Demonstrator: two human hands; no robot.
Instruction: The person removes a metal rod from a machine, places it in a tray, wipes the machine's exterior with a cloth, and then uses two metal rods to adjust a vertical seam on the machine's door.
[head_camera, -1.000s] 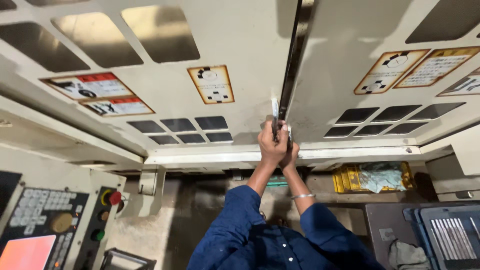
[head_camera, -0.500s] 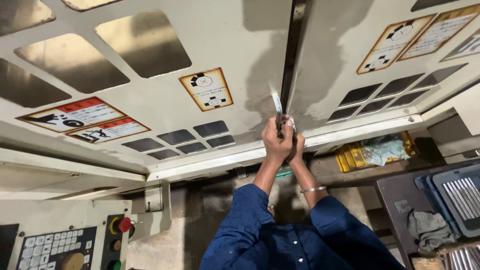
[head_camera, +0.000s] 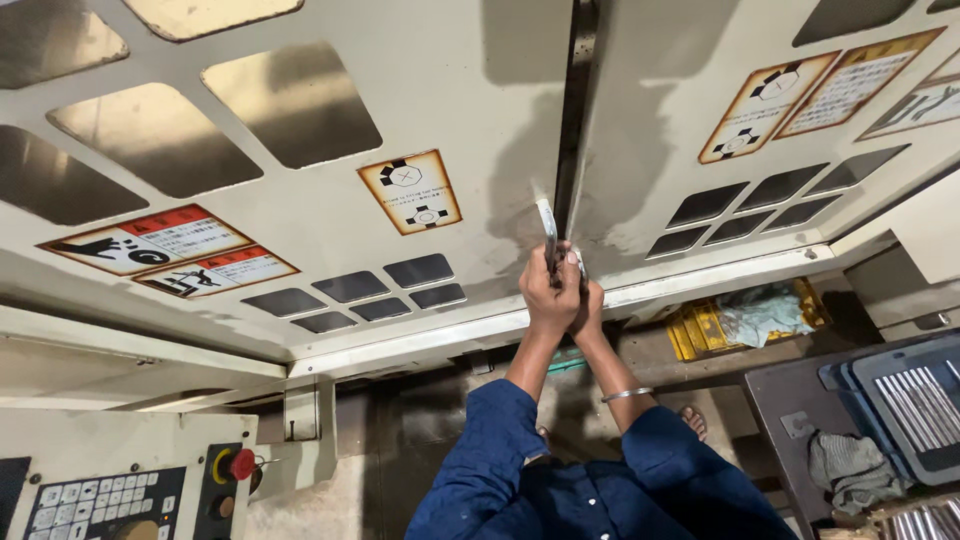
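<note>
Two cream machine doors with dark window panes meet at a narrow dark gap. My left hand is closed around a slim metal door handle just left of the gap. Pressed against it, my right hand grips at the right door's edge; what it holds is hidden by the fingers. A metal bangle sits on my right wrist. Both arms wear blue sleeves.
Warning labels are stuck on both doors. A control panel with a keypad and a red button sits at the lower left. At the right are a yellow tray with cloth, blue trays of metal rods and a grey rag.
The view has swung and the doors fill more of the frame. Both hands stay clasped at the door gap, which looks about as narrow as before.
</note>
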